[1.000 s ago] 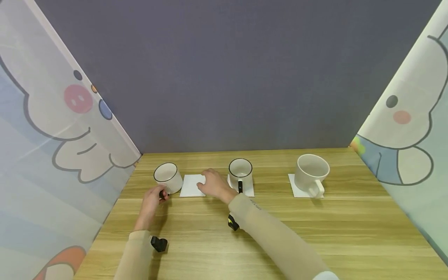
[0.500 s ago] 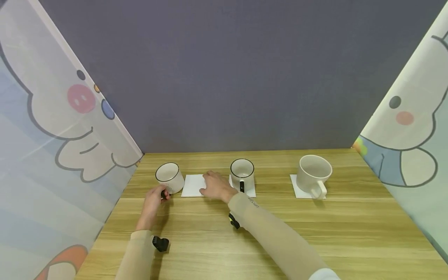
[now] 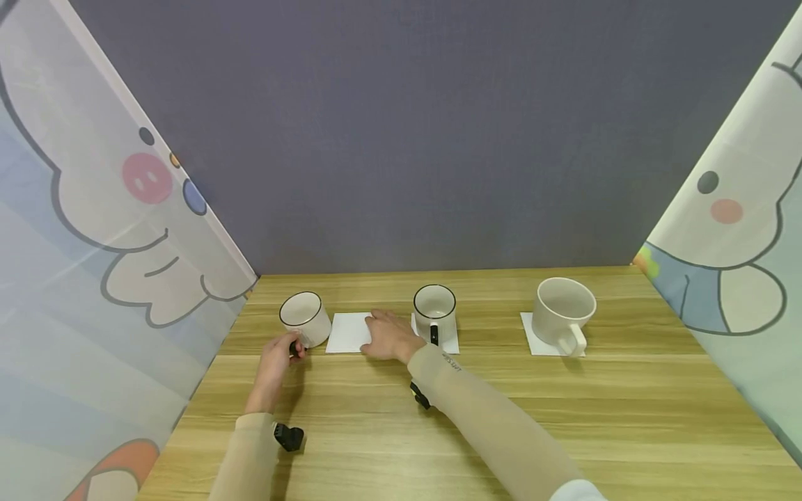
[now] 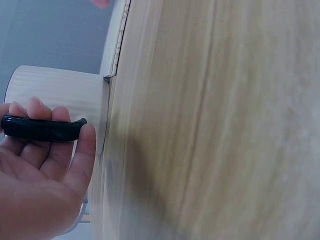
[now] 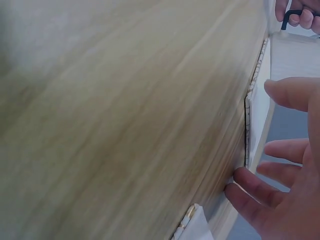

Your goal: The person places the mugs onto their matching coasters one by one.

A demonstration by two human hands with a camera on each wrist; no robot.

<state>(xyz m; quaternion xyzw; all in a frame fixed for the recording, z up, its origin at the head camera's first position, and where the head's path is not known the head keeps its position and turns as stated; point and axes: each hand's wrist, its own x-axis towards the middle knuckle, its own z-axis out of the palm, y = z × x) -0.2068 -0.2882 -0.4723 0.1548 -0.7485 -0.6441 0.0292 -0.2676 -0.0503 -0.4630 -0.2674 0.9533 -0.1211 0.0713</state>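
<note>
My left hand point(image 3: 274, 362) holds the black handle point(image 4: 42, 129) of a white mug point(image 3: 305, 316) with a dark rim, standing on the table at the left; fingers curl round the handle in the left wrist view. Just right of that mug lies a white square coaster point(image 3: 344, 332), whose left edge is close to the mug's base. My right hand point(image 3: 390, 336) is over the coaster's right side, thumb and fingers spread apart in the right wrist view point(image 5: 295, 165). Fingertips are at its edge; whether they touch it I cannot tell.
Beside my right hand, a second dark-rimmed mug point(image 3: 434, 306) with a black handle stands on its own coaster point(image 3: 451, 342). Farther right, a larger plain white mug point(image 3: 557, 320) sits on another coaster point(image 3: 532, 341). A grey panel point(image 3: 438, 139) rises behind the table.
The head view has shifted slightly. My right hand has drawn a little toward the front, its fingers lower at the coaster's right side. My left hand keeps its hold on the mug handle.
</note>
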